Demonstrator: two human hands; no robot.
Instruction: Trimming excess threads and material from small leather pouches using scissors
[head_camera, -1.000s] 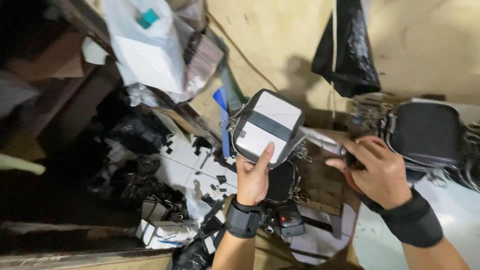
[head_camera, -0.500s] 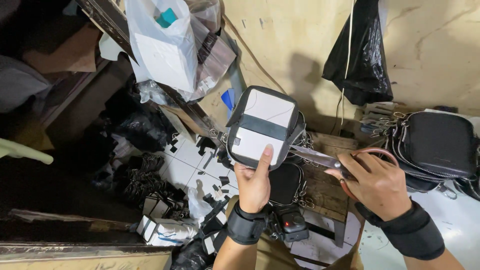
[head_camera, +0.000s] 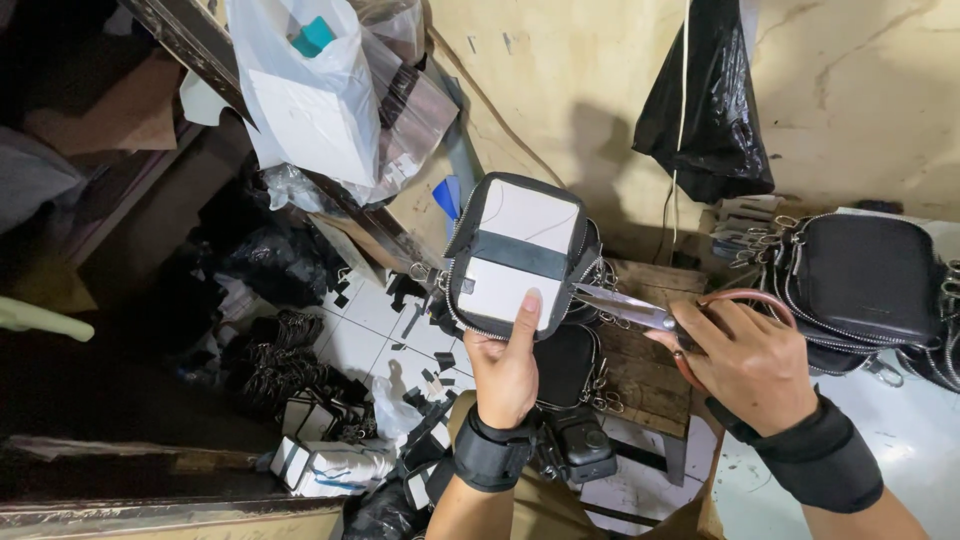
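Black zippered pouch with white card panels and a dark band (head_camera: 518, 258) is held up over the tiled floor, the left hand (head_camera: 507, 368) clamped on its lower edge, thumb across the card. Compared with half a second ago, it sits slightly higher. The right hand (head_camera: 745, 362) grips red-handled steel scissors (head_camera: 640, 308), blades touching the pouch's right edge. Finished black pouches (head_camera: 865, 280) lie at right.

Two hands show: the left hand (head_camera: 507, 370) and the right hand (head_camera: 745, 360), each above a black wrist band. There is one pair of scissors (head_camera: 640, 308), one open pouch (head_camera: 520, 258) with two white panels, one white plastic bag (head_camera: 300, 95) and one black plastic bag (head_camera: 712, 100). The black pouches (head_camera: 870, 280) stacked at right overlap too much to count.
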